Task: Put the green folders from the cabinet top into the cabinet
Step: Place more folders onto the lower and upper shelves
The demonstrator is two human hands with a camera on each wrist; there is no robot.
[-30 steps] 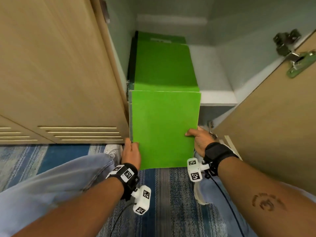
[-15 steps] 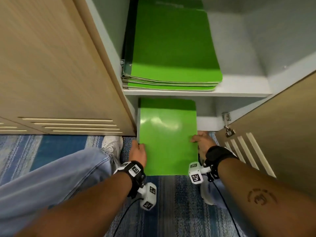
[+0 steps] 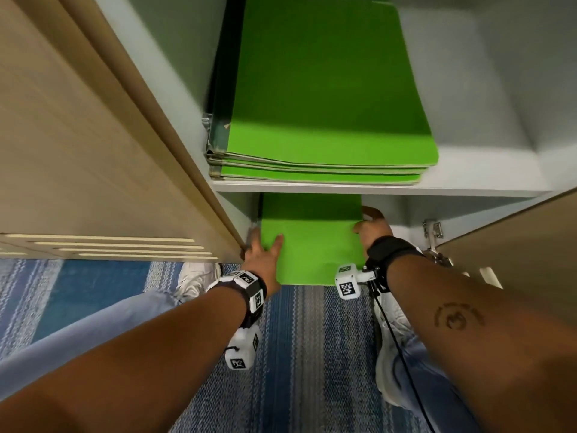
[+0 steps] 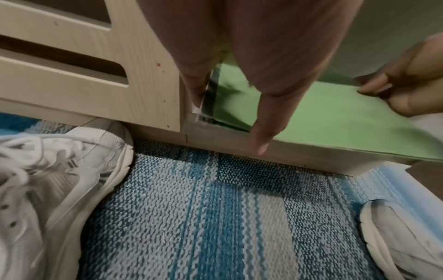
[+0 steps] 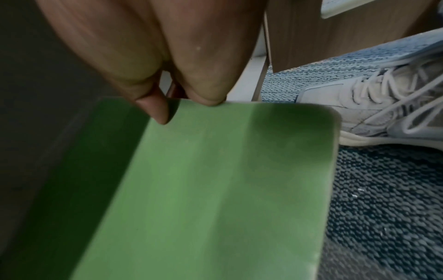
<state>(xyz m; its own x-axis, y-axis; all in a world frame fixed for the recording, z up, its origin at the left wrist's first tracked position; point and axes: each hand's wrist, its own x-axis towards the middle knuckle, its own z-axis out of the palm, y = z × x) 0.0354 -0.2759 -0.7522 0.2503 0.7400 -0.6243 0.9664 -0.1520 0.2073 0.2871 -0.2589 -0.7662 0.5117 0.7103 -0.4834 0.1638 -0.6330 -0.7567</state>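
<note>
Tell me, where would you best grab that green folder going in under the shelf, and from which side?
Probably by its two long side edges, near the end that still sticks out of the cabinet. The green folder lies flat and thin, half under the shelf, so only the sides and near end are reachable. The left hand and right hand pinch exactly there.
</note>
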